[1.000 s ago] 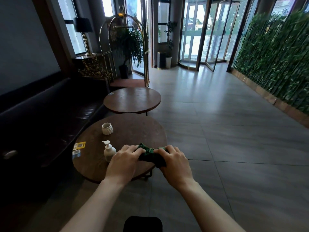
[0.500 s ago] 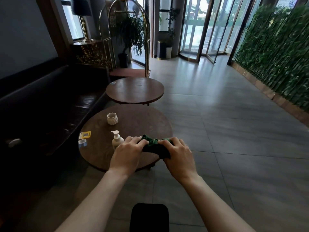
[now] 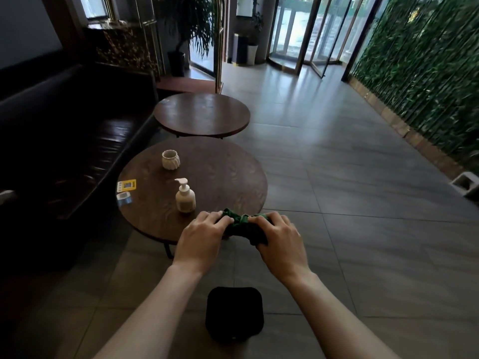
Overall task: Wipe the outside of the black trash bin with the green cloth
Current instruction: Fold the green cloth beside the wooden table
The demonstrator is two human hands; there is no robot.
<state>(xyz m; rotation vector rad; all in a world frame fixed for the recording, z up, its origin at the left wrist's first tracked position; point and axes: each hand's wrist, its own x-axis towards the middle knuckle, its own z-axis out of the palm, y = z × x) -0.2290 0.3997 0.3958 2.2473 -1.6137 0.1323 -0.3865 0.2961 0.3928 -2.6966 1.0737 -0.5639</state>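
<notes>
A small black trash bin (image 3: 234, 313) with rounded corners stands on the tiled floor low in the view, between my forearms. The green cloth (image 3: 242, 225) is bunched up in the air above the near edge of a round wooden table. My left hand (image 3: 201, 238) grips its left end and my right hand (image 3: 281, 242) grips its right end. Both hands are well above the bin and do not touch it.
The near round table (image 3: 223, 172) carries a white pump bottle (image 3: 184, 196), a ribbed white cup (image 3: 170, 159) and small cards (image 3: 126, 185). A second round table (image 3: 202, 114) stands behind it. A dark sofa (image 3: 57, 130) runs along the left; a bamboo wall (image 3: 425, 63) lines the right.
The view has tilted down, so the bin shows fully between my arms. Both hands still hold the bunched cloth, slightly nearer each other.
</notes>
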